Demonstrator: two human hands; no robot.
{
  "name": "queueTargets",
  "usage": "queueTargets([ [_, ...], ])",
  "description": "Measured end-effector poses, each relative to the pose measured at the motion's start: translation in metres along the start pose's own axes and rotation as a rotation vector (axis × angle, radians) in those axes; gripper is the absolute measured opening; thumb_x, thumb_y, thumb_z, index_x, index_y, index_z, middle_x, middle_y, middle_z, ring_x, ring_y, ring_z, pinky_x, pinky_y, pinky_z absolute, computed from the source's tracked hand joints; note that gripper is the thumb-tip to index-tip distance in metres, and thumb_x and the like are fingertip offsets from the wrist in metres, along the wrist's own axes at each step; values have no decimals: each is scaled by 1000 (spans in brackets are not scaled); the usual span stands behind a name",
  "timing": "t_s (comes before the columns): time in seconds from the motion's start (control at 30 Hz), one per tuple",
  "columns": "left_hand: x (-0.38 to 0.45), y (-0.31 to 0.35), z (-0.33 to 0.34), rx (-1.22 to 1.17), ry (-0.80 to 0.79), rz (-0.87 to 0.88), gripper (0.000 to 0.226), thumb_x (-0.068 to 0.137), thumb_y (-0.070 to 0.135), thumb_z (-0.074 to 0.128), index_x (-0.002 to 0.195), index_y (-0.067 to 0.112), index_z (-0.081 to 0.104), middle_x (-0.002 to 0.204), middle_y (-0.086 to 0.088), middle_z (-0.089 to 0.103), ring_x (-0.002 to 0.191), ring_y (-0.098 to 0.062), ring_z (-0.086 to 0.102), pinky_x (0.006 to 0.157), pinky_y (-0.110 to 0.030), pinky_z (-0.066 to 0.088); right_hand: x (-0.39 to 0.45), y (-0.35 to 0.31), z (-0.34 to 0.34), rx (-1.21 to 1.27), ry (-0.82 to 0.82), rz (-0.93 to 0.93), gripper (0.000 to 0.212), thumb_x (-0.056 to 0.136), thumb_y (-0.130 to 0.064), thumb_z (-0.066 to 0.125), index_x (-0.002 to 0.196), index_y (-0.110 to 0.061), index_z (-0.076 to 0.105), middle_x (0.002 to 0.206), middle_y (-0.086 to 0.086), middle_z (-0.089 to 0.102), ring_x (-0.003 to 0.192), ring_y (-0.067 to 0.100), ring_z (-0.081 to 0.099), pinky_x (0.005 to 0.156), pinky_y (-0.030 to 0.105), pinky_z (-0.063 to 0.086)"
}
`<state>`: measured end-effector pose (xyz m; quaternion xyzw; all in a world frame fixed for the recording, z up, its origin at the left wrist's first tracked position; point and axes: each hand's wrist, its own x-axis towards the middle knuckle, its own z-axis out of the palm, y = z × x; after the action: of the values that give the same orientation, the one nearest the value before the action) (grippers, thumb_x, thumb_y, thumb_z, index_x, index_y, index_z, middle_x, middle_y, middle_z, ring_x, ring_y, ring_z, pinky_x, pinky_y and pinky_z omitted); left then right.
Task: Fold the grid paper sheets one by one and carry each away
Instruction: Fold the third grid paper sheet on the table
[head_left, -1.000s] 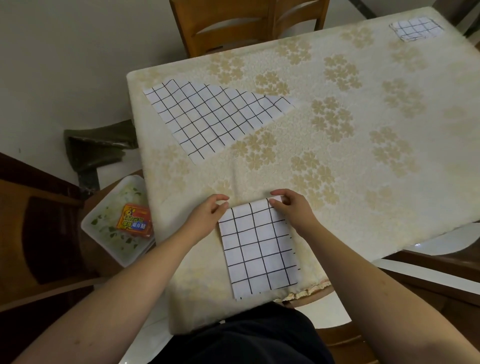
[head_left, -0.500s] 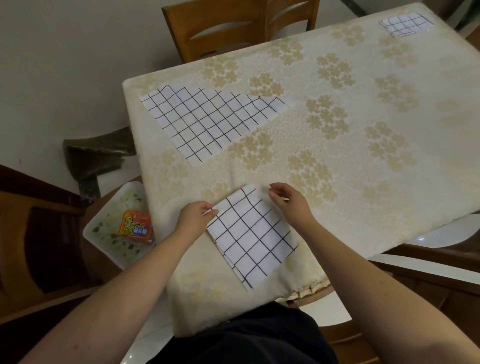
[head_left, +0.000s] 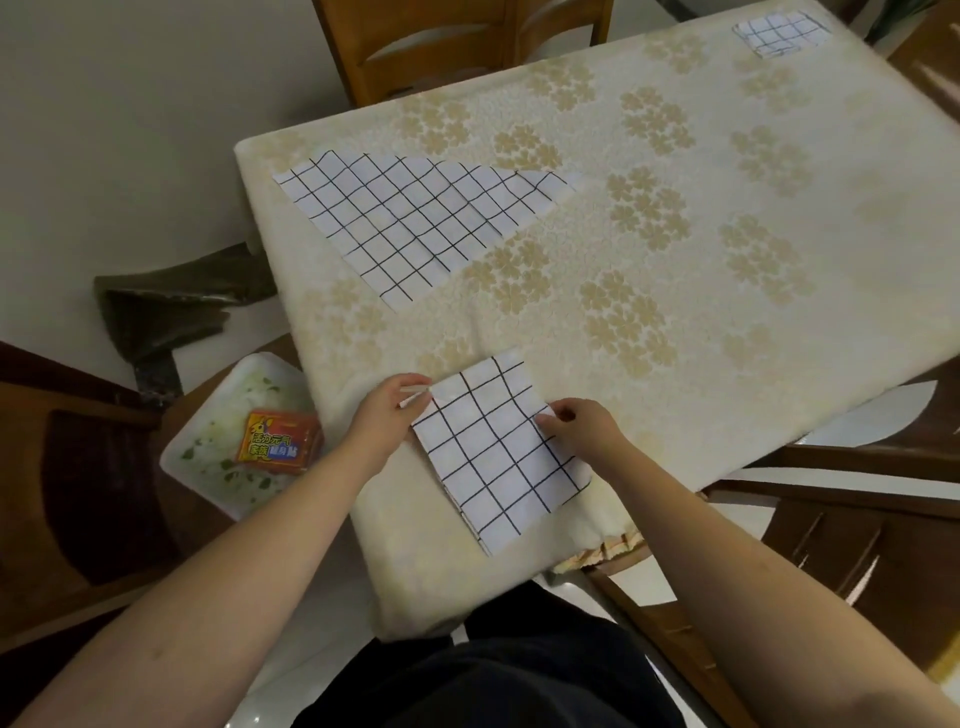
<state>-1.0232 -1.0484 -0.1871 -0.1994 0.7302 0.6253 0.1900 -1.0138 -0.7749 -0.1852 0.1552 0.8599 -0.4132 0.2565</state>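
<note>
A folded grid paper sheet (head_left: 493, 452) lies tilted near the table's front edge. My left hand (head_left: 387, 413) pinches its left corner between thumb and fingers. My right hand (head_left: 582, 428) rests on its right edge, fingers pressing the paper down. A fanned stack of unfolded grid sheets (head_left: 415, 218) lies at the table's far left. A small folded grid paper (head_left: 779, 31) sits at the far right corner.
The table (head_left: 675, 270) wears a cream floral cloth. A white tray (head_left: 208, 467) with an orange packet (head_left: 278, 441) sits on a dark chair at the left. A wooden chair (head_left: 457, 47) stands behind the table, another dark chair (head_left: 857, 519) at the right.
The folded sheet was turned from square-on to a diagonal tilt. My left hand shifted to its left corner and my right hand moved down onto its right edge.
</note>
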Motion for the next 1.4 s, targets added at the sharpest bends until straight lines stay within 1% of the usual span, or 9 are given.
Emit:
queueTargets([
  [0.07,-1,3,2,-170,18,-114,17,91,30,65,107,27,62,112,-9,63,96,-25,63,85,-48,53,-5,-1,4,79,6,47,28,88,-33,69,74,-16,52,66,0,43,57,15,40,54,23,33],
  [0.2,-9,0,2,-359,-169,-282,41,93,36,58,125,11,54,120,-9,67,107,-23,65,87,-35,53,-19,-2,8,280,46,103,25,86,-28,72,74,-11,57,68,2,50,59,16,42,54,25,35],
  [0.37,-23,-11,1,-147,-367,-217,36,95,15,57,131,13,52,126,-5,63,112,-19,61,88,-28,52,-32,-2,14,510,123,126,16,87,-23,72,81,-9,65,80,1,64,69,13,56,55,19,44],
  [0.43,-24,-11,2,-43,-420,-204,46,91,14,63,135,16,49,127,-3,63,114,-20,61,92,-35,52,-36,-2,16,567,127,113,14,87,-22,71,83,-10,66,79,1,64,69,13,56,57,19,45],
  [0.63,-34,0,0,-109,-266,-189,58,86,5,69,132,22,39,113,-12,66,94,-18,66,74,-29,56,-48,-7,12,674,138,77,9,89,-21,69,85,-13,67,75,-3,66,68,10,58,61,19,46],
  [0.73,-33,4,-7,-29,-186,-66,63,84,12,72,136,29,39,104,-7,71,97,-17,67,87,-32,51,-53,-12,8,691,159,42,8,88,-22,70,84,-16,68,82,1,68,74,13,59,68,24,44],
  [0.9,-38,24,-9,126,-116,169,36,90,17,66,117,35,52,82,4,74,75,-6,64,68,-20,45,-63,-23,2,713,227,-28,8,86,-19,72,84,-13,67,84,-2,71,74,0,65,65,13,44],
  [1.17,-47,35,-5,119,-16,214,33,85,24,72,113,33,56,82,2,70,76,-4,66,69,-16,45,-73,-25,3,716,239,-19,21,89,-31,66,92,-11,69,94,-5,70,92,12,62,81,32,47],
  [1.4,-52,34,-13,236,-117,260,17,91,24,64,106,33,64,66,6,69,66,3,62,73,-19,44,-85,-25,8,778,275,-44,26,86,-16,72,107,-14,58,82,-2,71,77,9,67,76,24,48],
])
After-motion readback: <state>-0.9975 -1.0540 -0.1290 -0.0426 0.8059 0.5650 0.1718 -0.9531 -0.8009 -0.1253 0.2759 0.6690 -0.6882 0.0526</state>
